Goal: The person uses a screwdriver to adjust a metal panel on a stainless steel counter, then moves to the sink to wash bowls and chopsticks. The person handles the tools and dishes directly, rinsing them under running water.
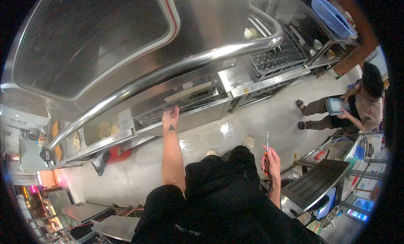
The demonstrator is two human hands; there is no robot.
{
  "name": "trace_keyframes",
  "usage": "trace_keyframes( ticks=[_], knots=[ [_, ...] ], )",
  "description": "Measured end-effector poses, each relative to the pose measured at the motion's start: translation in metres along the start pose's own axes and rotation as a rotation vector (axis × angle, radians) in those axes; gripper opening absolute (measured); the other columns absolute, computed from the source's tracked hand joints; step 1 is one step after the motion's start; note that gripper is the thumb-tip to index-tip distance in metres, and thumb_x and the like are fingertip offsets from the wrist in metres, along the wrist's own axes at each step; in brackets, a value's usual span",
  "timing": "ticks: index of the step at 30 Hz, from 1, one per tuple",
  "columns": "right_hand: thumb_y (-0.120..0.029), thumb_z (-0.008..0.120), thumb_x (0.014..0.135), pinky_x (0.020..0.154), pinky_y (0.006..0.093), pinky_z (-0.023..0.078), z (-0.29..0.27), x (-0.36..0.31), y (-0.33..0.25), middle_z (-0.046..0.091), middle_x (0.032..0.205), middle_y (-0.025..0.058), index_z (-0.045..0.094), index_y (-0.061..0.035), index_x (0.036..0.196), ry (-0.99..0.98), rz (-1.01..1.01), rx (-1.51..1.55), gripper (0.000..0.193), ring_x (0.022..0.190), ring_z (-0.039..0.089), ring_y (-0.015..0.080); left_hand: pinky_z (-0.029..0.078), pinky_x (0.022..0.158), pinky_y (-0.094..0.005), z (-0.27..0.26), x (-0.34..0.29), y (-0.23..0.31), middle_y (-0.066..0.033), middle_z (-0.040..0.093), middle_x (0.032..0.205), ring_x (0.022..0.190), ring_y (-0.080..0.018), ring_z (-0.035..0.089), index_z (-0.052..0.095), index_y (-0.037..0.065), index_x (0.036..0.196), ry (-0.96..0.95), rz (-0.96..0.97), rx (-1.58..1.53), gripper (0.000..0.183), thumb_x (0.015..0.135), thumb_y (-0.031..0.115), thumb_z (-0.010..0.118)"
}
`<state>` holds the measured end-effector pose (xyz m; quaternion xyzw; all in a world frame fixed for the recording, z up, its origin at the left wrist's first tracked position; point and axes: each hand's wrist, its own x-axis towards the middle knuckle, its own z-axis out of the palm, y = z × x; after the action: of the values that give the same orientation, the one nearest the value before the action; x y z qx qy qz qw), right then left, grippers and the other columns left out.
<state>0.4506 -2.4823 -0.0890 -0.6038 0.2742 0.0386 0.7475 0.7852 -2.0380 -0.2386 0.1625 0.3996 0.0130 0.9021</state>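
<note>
My left hand (170, 117) reaches forward to the open bay of a steel hood-type dishwasher (185, 110), at its front edge. Its fingers look curled together, and whatever may be between them is too small to make out. A long pale bar (188, 92) lies inside the bay beyond that hand. Low on the right, my right hand (274, 160) is closed round the orange-and-black handle of a screwdriver (266, 162). The screwdriver's thin metal shaft points up and away, touching nothing.
A thick steel handle bar (181, 67) curves across above the bay. To the left is a sink (94, 132) with a red object (118, 155) below. A black dish rack (280, 61) stands on the right counter. A co-worker (357, 101) holding stacked trays stands right; a perforated shelf (315, 185) is nearby.
</note>
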Motion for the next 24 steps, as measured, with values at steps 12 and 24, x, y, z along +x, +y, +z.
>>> trace_keyframes(
  ticks=[12, 24],
  knots=[
    [-0.030, 0.041, 0.111, 0.045, 0.0241, 0.039, 0.013, 0.009, -0.025, 0.056, 0.063, 0.0040, 0.056, -0.0020, 0.134, -0.043, 0.052, -0.110, 0.039, 0.046, 0.049, 0.0101, 0.057, 0.094, -0.0522, 0.019, 0.020, 0.010, -0.0234, 0.053, 0.123, 0.111, -0.0391, 0.057, 0.047, -0.006, 0.123, 0.118, 0.061, 0.121, 0.032, 0.100, 0.017, 0.043],
    [-0.027, 0.051, 0.107, 0.045, 0.0247, 0.036, 0.118, 0.115, 0.004, 0.061, 0.076, 0.0033, 0.059, -0.0075, 0.127, -0.320, 0.054, -0.237, 0.029, 0.050, 0.050, 0.0084, 0.051, 0.104, -0.0543, 0.006, 0.008, -0.003, -0.0244, 0.050, 0.125, 0.118, -0.0386, 0.051, 0.047, -0.007, 0.119, 0.137, 0.124, 0.189, 0.035, 0.102, 0.023, 0.038]
  ],
)
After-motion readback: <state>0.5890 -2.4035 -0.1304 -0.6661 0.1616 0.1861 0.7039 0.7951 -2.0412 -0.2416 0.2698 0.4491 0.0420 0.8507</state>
